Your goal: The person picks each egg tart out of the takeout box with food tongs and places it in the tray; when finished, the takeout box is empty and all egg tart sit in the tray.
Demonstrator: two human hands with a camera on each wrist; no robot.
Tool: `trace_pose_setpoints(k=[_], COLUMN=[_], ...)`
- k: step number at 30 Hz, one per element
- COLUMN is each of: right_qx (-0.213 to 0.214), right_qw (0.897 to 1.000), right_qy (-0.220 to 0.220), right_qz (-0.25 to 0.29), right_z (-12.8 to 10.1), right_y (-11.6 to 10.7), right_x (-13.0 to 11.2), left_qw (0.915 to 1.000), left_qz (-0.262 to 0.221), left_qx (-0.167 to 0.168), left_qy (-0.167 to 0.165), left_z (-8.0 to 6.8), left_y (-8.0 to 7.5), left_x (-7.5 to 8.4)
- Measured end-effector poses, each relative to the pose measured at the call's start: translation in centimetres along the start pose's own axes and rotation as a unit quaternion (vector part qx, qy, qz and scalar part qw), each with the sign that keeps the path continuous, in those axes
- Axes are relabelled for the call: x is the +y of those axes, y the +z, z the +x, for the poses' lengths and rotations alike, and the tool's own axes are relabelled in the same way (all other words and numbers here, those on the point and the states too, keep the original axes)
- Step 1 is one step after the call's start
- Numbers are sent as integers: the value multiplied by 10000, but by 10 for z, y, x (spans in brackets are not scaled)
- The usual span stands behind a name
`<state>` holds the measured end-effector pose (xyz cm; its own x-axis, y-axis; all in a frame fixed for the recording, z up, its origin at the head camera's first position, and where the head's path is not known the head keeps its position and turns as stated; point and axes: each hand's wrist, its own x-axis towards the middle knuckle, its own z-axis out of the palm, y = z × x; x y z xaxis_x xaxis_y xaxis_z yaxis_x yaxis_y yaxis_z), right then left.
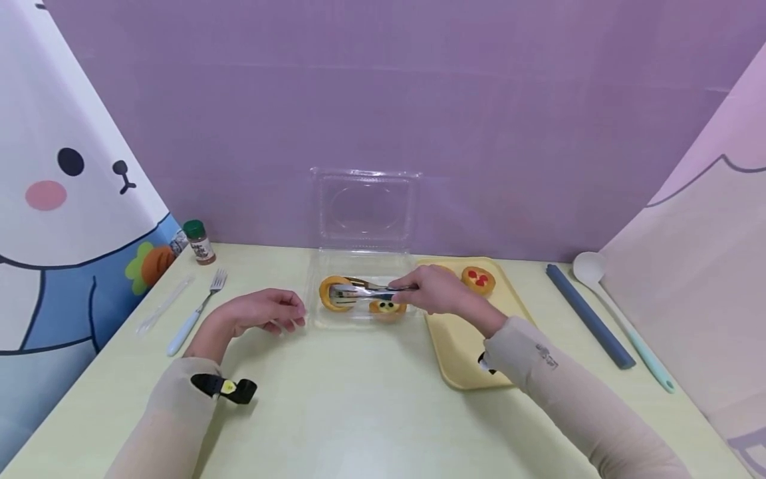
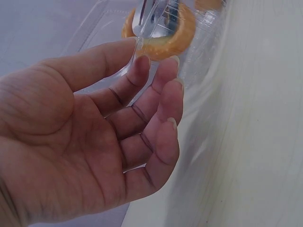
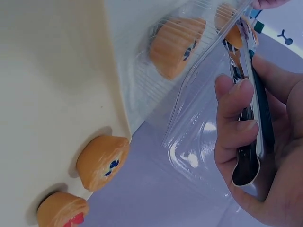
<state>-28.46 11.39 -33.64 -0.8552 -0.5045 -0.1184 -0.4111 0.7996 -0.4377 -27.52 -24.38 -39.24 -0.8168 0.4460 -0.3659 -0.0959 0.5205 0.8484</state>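
Observation:
My right hand (image 1: 439, 289) grips metal tongs (image 1: 365, 291) and reaches over a clear plastic box (image 1: 365, 322) with its lid raised. The tong tips are at a round golden tart (image 1: 326, 293) in the box's left part; whether they pinch it I cannot tell. Beside it in the box sits a tart with dark berries (image 1: 383, 307). My left hand (image 1: 263, 311) is beside the box's left edge, fingers loosely bent and holding nothing. In the left wrist view its thumb and fingertips (image 2: 168, 64) are close to the box rim; contact is unclear.
Right of the box lies a yellow tray (image 1: 461, 346) with a red-topped tart (image 1: 479, 281) and a berry tart (image 3: 102, 163). Farther right are a dark blue bar (image 1: 589, 316) and a spoon (image 1: 625, 326). At left are a fork (image 1: 197, 316), a clear wrapper (image 1: 164, 306) and a green-capped jar (image 1: 199, 243).

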Motion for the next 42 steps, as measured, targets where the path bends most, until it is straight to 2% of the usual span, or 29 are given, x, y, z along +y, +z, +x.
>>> trace_pose_setpoints(k=[4,11,15,21,27,33,42], right_qx=[115,738,946,1033,1248,1257,1385], right_qw=[9998,9964,9940,9918,9891,9876,9856], right_qy=[98,173,180,300,479,676,740], right_qz=[163,388,524,697,613,654,635], right_z=[-11,-37,-50,-68,-84,-103,-131], right_y=[-2,-15,-23,-32,-36,-37,-42], right_x=[3,8,17,32,44,58,78], left_qw=[9999,10000,9999,9999,9998,9999,9998], left_qz=[-72,-88,-81,-83,-103,-50,-37], left_qx=[0,-29,-47,-78,-79,-51,-33], left_qy=[-111,13,53,120,150,157,172], left_z=[0,1,1,0,0,-1,-2], left_y=[2,1,0,1,3,3,1], left_x=[-1,-3,-3,-3,-3,-3,1])
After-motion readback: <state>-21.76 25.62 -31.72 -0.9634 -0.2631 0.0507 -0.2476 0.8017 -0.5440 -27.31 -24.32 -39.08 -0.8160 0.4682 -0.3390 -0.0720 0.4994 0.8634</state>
